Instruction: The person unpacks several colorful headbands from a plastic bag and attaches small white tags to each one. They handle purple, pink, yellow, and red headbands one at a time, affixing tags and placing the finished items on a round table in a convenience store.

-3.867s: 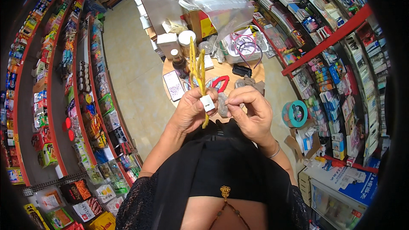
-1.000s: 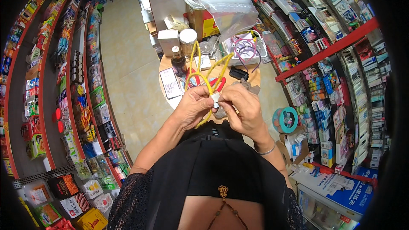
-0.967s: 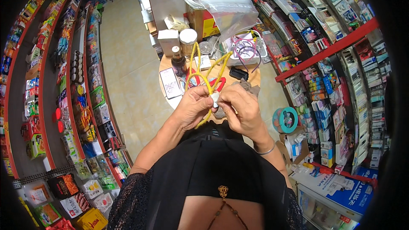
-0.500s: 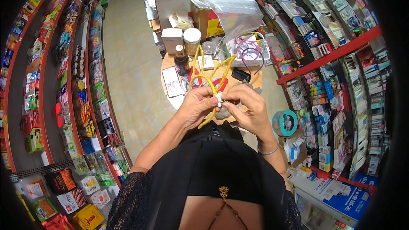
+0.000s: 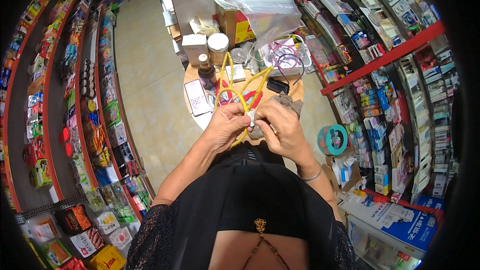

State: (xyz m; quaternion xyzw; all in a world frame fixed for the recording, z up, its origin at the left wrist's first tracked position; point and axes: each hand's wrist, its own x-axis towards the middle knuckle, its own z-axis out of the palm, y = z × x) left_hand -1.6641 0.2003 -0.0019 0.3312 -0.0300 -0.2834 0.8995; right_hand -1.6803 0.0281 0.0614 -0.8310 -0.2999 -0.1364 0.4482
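My left hand [image 5: 223, 124] pinches a yellow cord-like strand [image 5: 244, 101] bent into several loops, which rise above the fingers. One yellow end hangs below that hand. A small white piece [image 5: 252, 117], perhaps a tag, lies against the cord between both hands. My right hand [image 5: 280, 125] has its thumb and fingers closed at the edge of this white piece. Whether the right fingertips hold a further thin strand is too small to tell. Both hands are over the near side of a round wooden table [image 5: 191, 74].
On the table stand a dark bottle [image 5: 206, 74], a lidded jar [image 5: 218, 49], a white box [image 5: 195, 49], a phone-like card [image 5: 198, 97], a black case [image 5: 278, 86] and a tray of cords [image 5: 286, 56]. Stocked shelves flank both sides. A teal-rimmed tub [image 5: 332, 140] is at the right.
The whole view has shifted slightly, so the table and hands sit a little further left. My right fingers have drawn in closer around the white piece; the left hand keeps its pinch.
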